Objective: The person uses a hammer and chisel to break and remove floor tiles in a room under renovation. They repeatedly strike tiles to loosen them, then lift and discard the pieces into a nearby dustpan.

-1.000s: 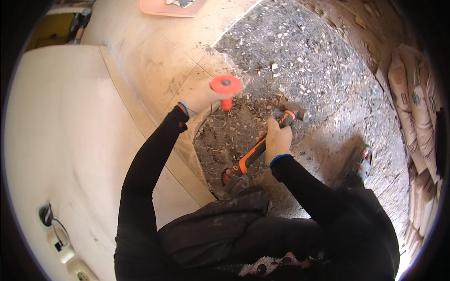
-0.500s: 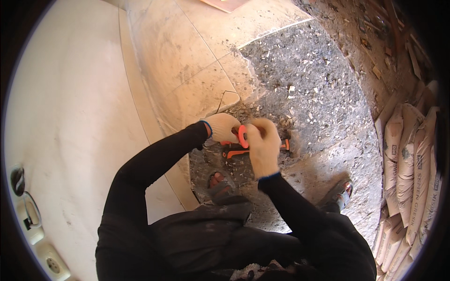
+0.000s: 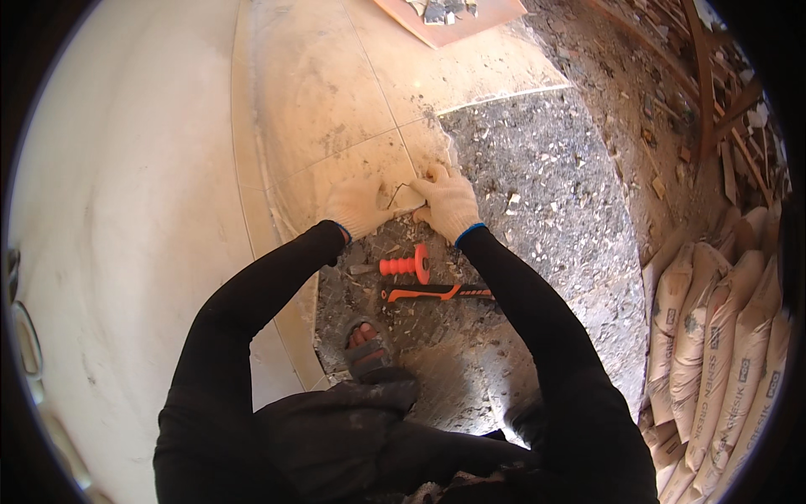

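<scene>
A loose, cracked corner piece of floor tile (image 3: 408, 198) lies at the broken edge of the beige tiling. My right hand (image 3: 449, 202), in a cream knit glove, pinches its right side with the thumb on top and the fingers curled at the edge. On the tile left of the crack is my gloved left hand (image 3: 357, 206), its thumb and fingers apart, slightly blurred, holding nothing visible. Below both hands a chisel (image 3: 403, 266) with a red-orange guarded grip rests on the rubble. Nearer me lies a hammer (image 3: 432, 292) with an orange and black handle, its right end hidden by my right forearm.
A white wall (image 3: 126, 210) runs along the left. Chipped grey subfloor (image 3: 546, 176) spreads to the right of the tiling. Paper sacks (image 3: 714, 336) are stacked at the right. A board (image 3: 449, 29) bearing tile shards lies at the far edge. My sandaled foot (image 3: 367, 346) stands near the hammer.
The chisel has left my hands and now lies on the rubble beside the hammer. Both hands have moved farther forward to the cracked tile, and my right hand has taken hold of its corner piece.
</scene>
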Demonstrator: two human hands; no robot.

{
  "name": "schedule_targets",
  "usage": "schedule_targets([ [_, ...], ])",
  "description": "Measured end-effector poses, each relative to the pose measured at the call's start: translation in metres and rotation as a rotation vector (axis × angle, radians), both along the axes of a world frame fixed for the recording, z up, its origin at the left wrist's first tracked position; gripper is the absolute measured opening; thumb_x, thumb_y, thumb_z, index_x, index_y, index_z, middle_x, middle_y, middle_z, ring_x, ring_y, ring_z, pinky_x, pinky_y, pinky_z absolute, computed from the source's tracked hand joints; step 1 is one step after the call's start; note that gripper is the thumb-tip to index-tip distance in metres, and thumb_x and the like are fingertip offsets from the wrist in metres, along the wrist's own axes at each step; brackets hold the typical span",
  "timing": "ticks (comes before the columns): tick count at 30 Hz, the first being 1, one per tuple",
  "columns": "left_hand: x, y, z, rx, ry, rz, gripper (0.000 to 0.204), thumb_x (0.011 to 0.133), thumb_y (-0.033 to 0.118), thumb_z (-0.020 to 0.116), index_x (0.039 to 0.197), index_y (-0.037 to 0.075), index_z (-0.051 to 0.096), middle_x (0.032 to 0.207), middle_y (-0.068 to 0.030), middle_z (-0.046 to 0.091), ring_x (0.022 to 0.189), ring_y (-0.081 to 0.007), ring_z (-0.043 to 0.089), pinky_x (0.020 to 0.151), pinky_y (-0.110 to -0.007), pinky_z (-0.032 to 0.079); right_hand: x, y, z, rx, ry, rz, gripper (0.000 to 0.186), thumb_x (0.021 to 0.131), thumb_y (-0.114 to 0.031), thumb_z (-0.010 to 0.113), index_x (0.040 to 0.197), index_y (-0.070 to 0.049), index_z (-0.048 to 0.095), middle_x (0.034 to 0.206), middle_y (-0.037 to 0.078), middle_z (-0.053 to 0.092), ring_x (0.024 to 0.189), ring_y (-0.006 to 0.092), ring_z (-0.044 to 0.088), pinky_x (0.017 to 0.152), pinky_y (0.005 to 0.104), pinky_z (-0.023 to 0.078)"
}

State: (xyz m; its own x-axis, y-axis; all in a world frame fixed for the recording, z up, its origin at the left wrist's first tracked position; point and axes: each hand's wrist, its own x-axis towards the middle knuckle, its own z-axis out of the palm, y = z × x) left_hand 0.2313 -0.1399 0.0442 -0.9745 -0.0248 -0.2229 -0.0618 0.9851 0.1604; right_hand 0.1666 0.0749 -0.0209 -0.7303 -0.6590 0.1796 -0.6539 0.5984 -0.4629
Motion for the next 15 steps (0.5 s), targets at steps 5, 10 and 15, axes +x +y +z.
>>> schedule_targets([
  [5, 0.008, -0.017, -0.01, 0.126, 0.097, 0.101, 0.047, 0.098, 0.048, 0.07, 0.12, 0.007, 0.074, 0.11, -0.0202, 0.075, 0.109, -0.0375, 0.073, 0.095, -0.049, 0.056, -0.012, 0.005, -0.007, -0.051, 0.141, 0.182, 0.045, 0.077, -0.03, 0.091, 0.117, -0.018, 0.077, 0.126, 0.011, 0.062, 0.113, 0.0352, 0.063, 0.094, 0.0487, 0.052],
  [10, 0.006, -0.044, -0.025, 0.378, 0.242, 0.312, 0.041, 0.104, 0.038, 0.061, 0.124, 0.004, 0.072, 0.114, -0.0229, 0.075, 0.107, -0.0412, 0.072, 0.094, -0.047, 0.055, -0.017, 0.004, -0.012, -0.234, 0.24, 0.228, 0.024, 0.079, -0.024, 0.087, 0.093, -0.011, 0.072, 0.116, 0.01, 0.064, 0.097, 0.0364, 0.065, 0.083, 0.049, 0.053],
  [15, 0.007, -0.05, -0.028, 0.357, 0.298, 0.298, 0.039, 0.105, 0.037, 0.058, 0.121, 0.005, 0.074, 0.11, -0.0232, 0.076, 0.102, -0.0418, 0.073, 0.092, -0.047, 0.056, 0.007, 0.005, -0.002, -0.25, -0.112, -0.111, 0.02, 0.093, -0.024, 0.074, 0.096, -0.004, 0.075, 0.118, 0.015, 0.069, 0.107, 0.0388, 0.068, 0.091, 0.0499, 0.055],
])
